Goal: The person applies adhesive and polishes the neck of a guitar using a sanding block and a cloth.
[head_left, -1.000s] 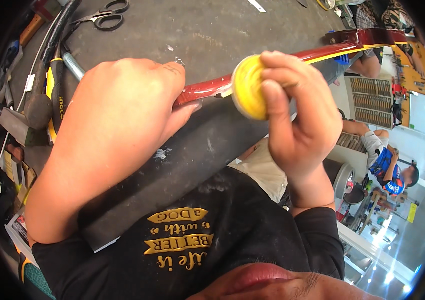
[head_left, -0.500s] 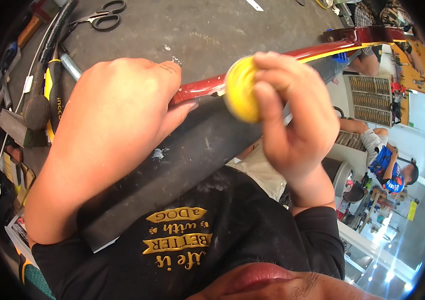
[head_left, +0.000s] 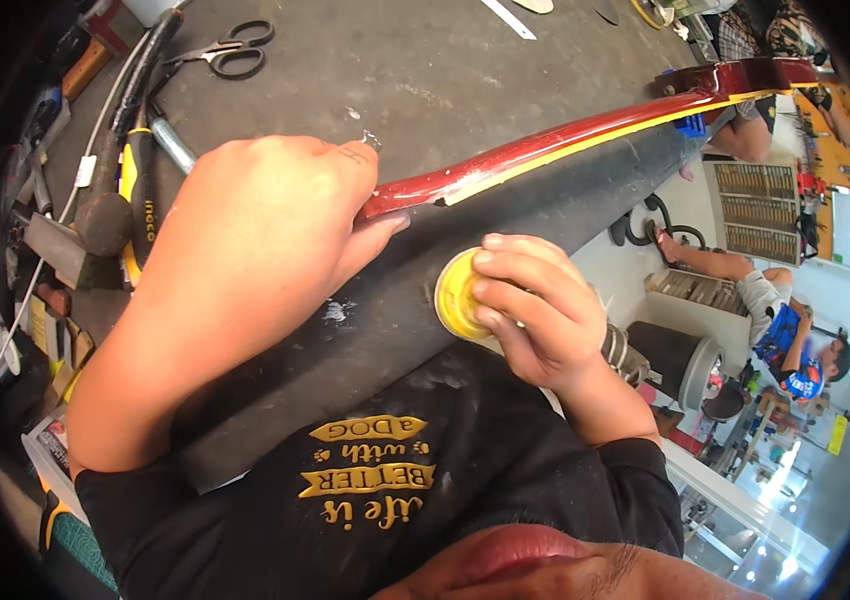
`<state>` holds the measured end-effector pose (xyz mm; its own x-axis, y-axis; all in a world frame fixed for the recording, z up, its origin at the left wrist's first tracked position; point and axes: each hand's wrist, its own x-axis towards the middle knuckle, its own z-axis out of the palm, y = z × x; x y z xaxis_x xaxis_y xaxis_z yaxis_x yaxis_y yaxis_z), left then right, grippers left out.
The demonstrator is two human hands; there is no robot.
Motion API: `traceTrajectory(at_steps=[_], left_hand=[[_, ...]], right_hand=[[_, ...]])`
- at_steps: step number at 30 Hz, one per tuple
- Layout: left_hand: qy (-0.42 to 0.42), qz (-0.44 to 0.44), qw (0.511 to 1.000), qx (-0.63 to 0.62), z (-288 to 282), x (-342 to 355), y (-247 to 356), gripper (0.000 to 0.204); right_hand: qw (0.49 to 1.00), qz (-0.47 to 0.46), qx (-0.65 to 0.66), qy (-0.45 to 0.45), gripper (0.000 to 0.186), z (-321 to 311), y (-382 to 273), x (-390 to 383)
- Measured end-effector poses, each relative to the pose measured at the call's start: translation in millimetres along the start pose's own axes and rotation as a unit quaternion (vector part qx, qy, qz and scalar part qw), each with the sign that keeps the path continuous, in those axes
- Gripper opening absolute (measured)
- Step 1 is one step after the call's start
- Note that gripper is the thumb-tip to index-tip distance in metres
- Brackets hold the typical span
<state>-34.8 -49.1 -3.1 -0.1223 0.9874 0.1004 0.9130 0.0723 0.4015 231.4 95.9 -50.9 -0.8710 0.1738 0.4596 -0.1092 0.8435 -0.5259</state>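
Note:
A glossy dark red guitar neck with a yellow strip along its near edge runs from left of centre to the far right. My left hand is closed round its left end, thumb below and fingers over the top. Beneath the neck lies a long black padded sheet. My right hand is closed on a round yellow disc with a pale rim, its kind unclear. The disc is apart from the neck, over the sheet's near edge. A dark patch marks the neck's near edge beside my left hand.
Scissors and a metal ruler lie on the grey bench. Hammers and a yellow-and-black handled tool crowd the left. At right, beyond the bench, a person in blue sits near shelves.
My right hand has drawn the yellow disc away from the neck, down and toward me. My left hand keeps its hold; the whole view has shifted slightly.

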Motion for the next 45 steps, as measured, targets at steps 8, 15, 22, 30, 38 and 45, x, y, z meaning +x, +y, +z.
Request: traceTrajectory(at_steps=[8, 15, 22, 30, 38, 45], left_hand=[[-0.013, 0.005, 1.0, 0.011, -3.8, -0.2, -3.2, 0.033], [-0.044, -0.004, 0.999, 0.026, -5.7, -2.4, -1.0, 0.033], [-0.054, -0.003, 0.998, 0.016, -8.6, 3.4, 1.6, 0.032], [-0.04, 0.002, 0.999, 0.018, -7.8, 3.5, 3.6, 0.035], [-0.054, -0.045, 0.988, -0.14, -30.3, 9.6, -2.7, 0.04], [0.127, -0.277, 0.949, -0.081, -55.1, 130.5, -137.0, 0.047]], right_hand=[[0.974, -0.054, -0.069, 0.211, 0.027, -34.3, 56.1, 2.6], [0.846, 0.081, -0.049, 0.524, 0.034, -70.6, 152.1, 22.9], [0.766, 0.15, 0.055, 0.623, 0.093, -94.6, 225.1, 56.6], [0.845, 0.078, -0.007, 0.529, 0.072, -127.6, 253.8, 57.7], [0.841, 0.052, 0.033, 0.537, 0.032, -119.4, 263.0, 72.2], [0.841, 0.021, 0.096, 0.532, 0.031, -115.3, 277.6, 71.0]])
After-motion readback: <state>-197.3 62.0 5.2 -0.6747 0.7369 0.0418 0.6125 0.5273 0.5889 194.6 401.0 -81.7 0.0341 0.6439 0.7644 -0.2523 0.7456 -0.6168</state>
